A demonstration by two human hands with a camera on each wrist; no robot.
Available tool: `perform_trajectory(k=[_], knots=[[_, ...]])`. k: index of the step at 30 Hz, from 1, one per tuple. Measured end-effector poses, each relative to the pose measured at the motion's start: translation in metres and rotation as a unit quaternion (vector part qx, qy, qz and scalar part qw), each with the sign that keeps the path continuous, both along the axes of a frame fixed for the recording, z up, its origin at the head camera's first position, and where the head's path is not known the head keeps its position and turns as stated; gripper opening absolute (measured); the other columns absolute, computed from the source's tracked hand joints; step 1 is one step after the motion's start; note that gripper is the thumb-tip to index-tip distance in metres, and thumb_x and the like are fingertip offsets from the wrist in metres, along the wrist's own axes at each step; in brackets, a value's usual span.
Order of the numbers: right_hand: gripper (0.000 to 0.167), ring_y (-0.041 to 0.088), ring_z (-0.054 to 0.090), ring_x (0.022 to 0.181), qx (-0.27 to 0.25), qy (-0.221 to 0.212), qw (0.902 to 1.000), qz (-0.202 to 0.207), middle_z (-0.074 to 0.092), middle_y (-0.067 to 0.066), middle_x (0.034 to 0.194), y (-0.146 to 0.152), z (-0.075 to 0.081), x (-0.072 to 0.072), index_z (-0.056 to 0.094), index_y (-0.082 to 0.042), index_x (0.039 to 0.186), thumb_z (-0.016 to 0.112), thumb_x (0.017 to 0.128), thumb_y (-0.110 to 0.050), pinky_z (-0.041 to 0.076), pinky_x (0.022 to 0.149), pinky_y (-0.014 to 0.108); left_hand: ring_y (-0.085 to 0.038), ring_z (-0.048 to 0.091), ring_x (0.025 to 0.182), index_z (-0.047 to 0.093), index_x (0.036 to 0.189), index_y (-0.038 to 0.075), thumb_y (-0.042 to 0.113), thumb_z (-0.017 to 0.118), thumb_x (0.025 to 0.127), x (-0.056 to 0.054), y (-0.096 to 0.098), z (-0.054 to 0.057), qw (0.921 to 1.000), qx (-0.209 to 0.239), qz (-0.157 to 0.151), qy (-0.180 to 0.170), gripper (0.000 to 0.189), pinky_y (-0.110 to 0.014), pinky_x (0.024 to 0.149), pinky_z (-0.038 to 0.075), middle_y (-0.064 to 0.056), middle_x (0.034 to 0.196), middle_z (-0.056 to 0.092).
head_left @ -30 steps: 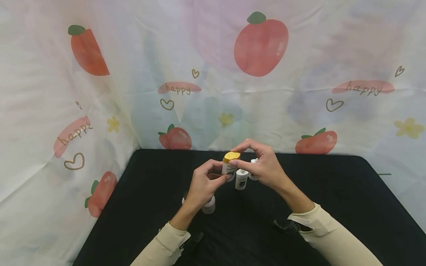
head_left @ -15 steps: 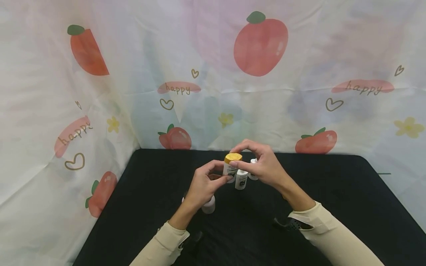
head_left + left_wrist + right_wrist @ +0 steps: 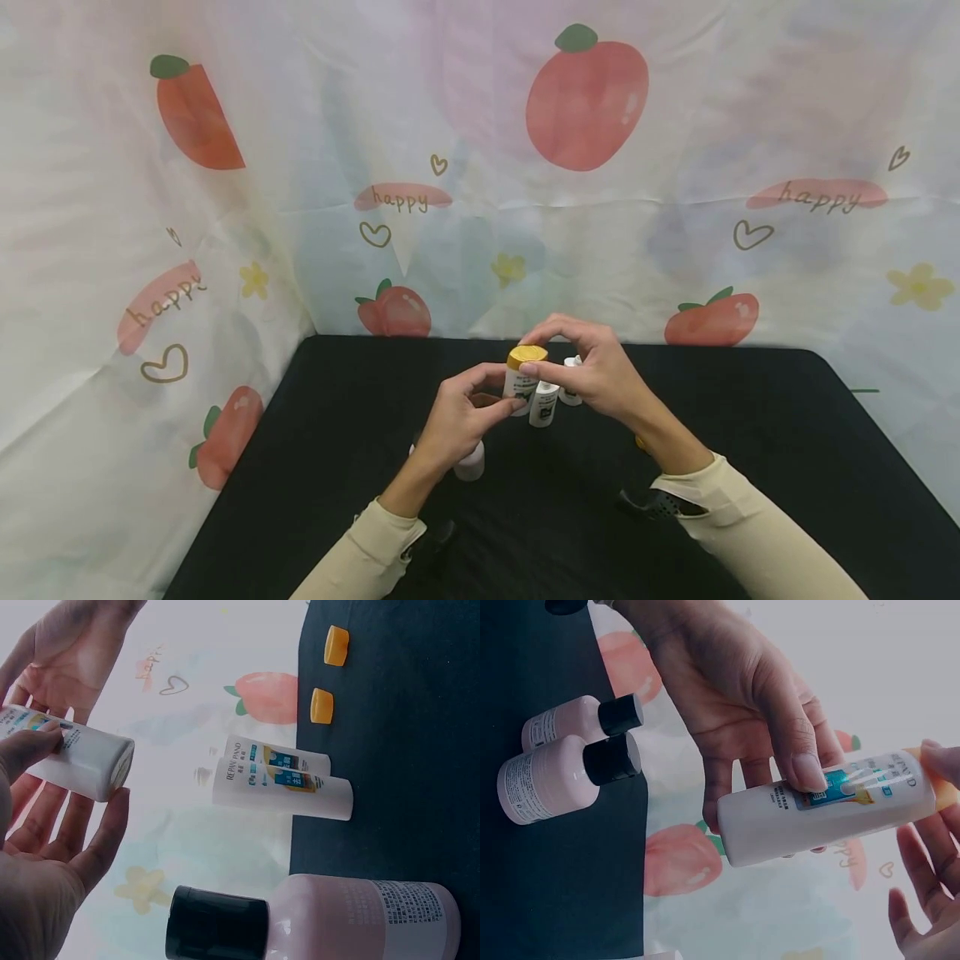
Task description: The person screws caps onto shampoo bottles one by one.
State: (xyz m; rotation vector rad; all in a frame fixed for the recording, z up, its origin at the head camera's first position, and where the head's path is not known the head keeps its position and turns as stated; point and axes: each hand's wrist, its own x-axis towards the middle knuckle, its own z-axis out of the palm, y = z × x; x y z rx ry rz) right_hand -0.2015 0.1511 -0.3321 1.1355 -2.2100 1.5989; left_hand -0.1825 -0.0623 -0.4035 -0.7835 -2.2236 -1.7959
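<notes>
A white bottle (image 3: 517, 385) with a yellow cap (image 3: 527, 358) is held up over the back middle of the table. My left hand (image 3: 461, 417) grips its body, thumb across the printed label, as the right wrist view shows. At its top, my right hand (image 3: 592, 367) pinches the yellow cap between thumb and fingers. Just behind and to the right stand two similar white bottles without yellow caps, a nearer bottle (image 3: 543, 406) and a farther bottle (image 3: 571, 393). In the left wrist view the held bottle's flat base (image 3: 120, 771) faces the camera.
Two pink bottles with black caps, a nearer one (image 3: 547, 780) and a farther one (image 3: 559, 727), stand at the left, partly behind my left forearm in the head view. Two loose yellow caps, one cap (image 3: 337, 646) and another cap (image 3: 322, 706), lie on the black tablecloth (image 3: 360, 375).
The held bottle and its cap have shifted slightly right, both hands keeping their holds. A bit of yellow now shows beside my right forearm.
</notes>
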Motion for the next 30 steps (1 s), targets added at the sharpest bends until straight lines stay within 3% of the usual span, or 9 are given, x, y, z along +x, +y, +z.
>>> perform_trajectory(k=[4,8,15,24,30], knots=[[0.023,0.015,0.061,0.102,0.002,-0.014,0.9998,-0.016,0.068,0.008,0.103,-0.004,0.012,0.011,0.071,-0.002,0.107,0.073,0.086,0.008,0.048,0.095,0.028,-0.015,0.072,0.099,0.07,0.121,0.012,0.007,0.081,0.087,0.001,0.001,0.001,0.9999,0.002,0.008,0.011,0.036,-0.032,0.083,0.061,-0.005,0.11,0.073],[0.022,0.014,0.06,0.101,0.005,-0.014,0.9993,-0.033,0.068,0.006,0.103,-0.006,0.014,0.015,0.072,-0.004,0.106,0.074,0.087,0.006,0.047,0.094,0.028,-0.018,0.073,0.098,0.071,0.118,0.01,0.006,0.082,0.086,0.002,0.003,0.001,0.9994,0.004,0.018,0.028,0.034,-0.032,0.081,0.061,-0.007,0.109,0.074],[0.028,0.017,0.06,0.1,-0.012,-0.009,0.9992,-0.037,0.067,0.007,0.102,-0.002,-0.001,0.004,0.072,-0.006,0.107,0.076,0.083,0.009,0.048,0.094,0.03,-0.019,0.072,0.097,0.07,0.117,0.009,0.006,0.082,0.086,0.003,0.003,0.003,0.9975,-0.007,0.027,0.064,0.033,-0.031,0.078,0.061,-0.007,0.107,0.072],[0.032,0.019,0.061,0.105,-0.008,-0.01,0.9999,-0.001,0.068,0.002,0.11,0.001,-0.012,-0.007,0.072,-0.013,0.116,0.075,0.088,0.004,0.048,0.096,0.031,-0.014,0.071,0.099,0.069,0.119,0.01,0.007,0.081,0.086,0.002,0.0,0.004,0.9991,-0.012,0.023,0.032,0.035,-0.03,0.082,0.061,-0.004,0.108,0.072],[0.031,0.019,0.062,0.104,-0.007,-0.002,0.9999,0.009,0.068,0.002,0.109,0.0,-0.014,-0.008,0.073,-0.014,0.113,0.075,0.088,0.003,0.05,0.095,0.031,-0.013,0.069,0.101,0.068,0.119,0.015,0.01,0.081,0.087,0.003,-0.004,0.005,0.9998,-0.016,0.014,0.001,0.035,-0.034,0.088,0.06,0.0,0.11,0.07]])
